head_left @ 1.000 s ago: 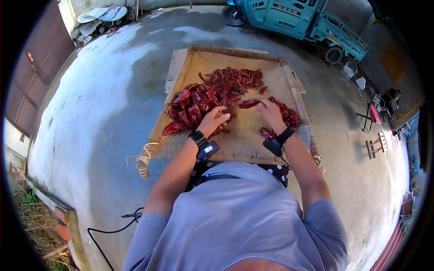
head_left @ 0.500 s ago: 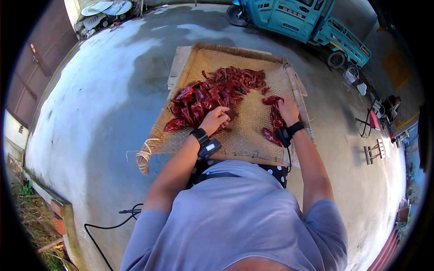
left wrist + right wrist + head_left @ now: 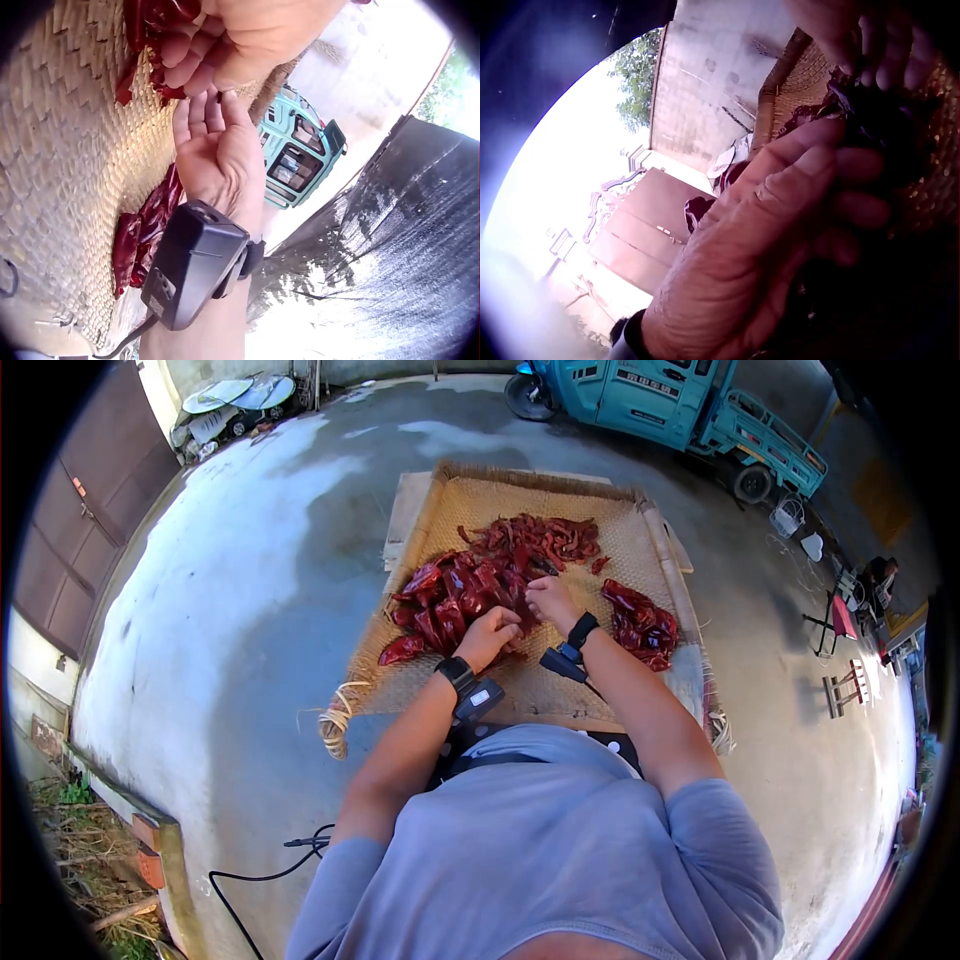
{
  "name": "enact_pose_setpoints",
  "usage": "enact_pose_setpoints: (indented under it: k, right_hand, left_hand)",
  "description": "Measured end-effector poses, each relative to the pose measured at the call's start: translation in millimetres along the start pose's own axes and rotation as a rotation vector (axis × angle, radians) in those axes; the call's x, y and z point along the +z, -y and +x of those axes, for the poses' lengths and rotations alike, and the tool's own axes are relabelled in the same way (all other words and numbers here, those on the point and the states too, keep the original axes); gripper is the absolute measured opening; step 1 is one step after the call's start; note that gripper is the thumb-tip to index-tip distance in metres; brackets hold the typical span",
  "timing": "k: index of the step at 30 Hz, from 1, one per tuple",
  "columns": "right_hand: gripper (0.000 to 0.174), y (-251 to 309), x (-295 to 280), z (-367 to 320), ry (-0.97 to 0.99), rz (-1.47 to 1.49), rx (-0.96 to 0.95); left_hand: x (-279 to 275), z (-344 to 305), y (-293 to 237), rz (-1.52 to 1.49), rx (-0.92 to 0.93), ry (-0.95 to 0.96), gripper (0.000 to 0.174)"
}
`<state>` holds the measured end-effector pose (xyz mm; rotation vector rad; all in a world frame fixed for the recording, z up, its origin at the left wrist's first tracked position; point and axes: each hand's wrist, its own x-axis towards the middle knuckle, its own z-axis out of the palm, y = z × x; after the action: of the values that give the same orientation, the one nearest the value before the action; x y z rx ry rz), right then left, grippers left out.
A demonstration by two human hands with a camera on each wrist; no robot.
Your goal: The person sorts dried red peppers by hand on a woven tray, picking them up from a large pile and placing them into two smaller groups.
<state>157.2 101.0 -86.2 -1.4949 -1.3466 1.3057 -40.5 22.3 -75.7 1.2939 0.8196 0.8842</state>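
While left hand (image 3: 490, 638) and right hand (image 3: 553, 600) nearly meet, fingers bent, can't tell grip, woven tray (image 3: 630, 550) beneath holds red peppers (image 3: 452, 600) left, beyond and right of them.

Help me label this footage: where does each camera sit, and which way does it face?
Head: on the head, facing forward and down; shows left hand, right hand, forearms, shirt, woven tray, red peppers.
Left wrist: on that wrist, facing both hands, teal vehicle beyond.
Right wrist: on that wrist, facing both hands, brown gate beyond.
Shared: the vehicle appears in head and left-wrist views.
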Motion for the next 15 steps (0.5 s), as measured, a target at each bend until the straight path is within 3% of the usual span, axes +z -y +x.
enact_pose_setpoints:
  k: [2,6,11,15]
  right_hand:
    - [0.029,13.2,-7.8,-22.7,-0.024,0.196,0.021]
    - [0.025,42.0,-32.8,-59.3,-0.096,0.309,0.046]
    - [0.024,48.1,-48.1,-108.4,0.225,0.050,0.121]
    - [0.023,37.4,-55.7,-119.3,0.211,0.052,0.083]
  left_hand:
    - [-2.0,0.9,2.5,-0.029,-0.006,0.019,0.021]
    - [2.6,-1.9,-5.0,-0.034,-0.014,-0.044,0.028]
    - [3.5,-2.2,-13.5,-0.106,-0.043,-0.081,0.034]
    - [1.6,-1.0,-12.4,-0.011,-0.049,0.003,0.032]
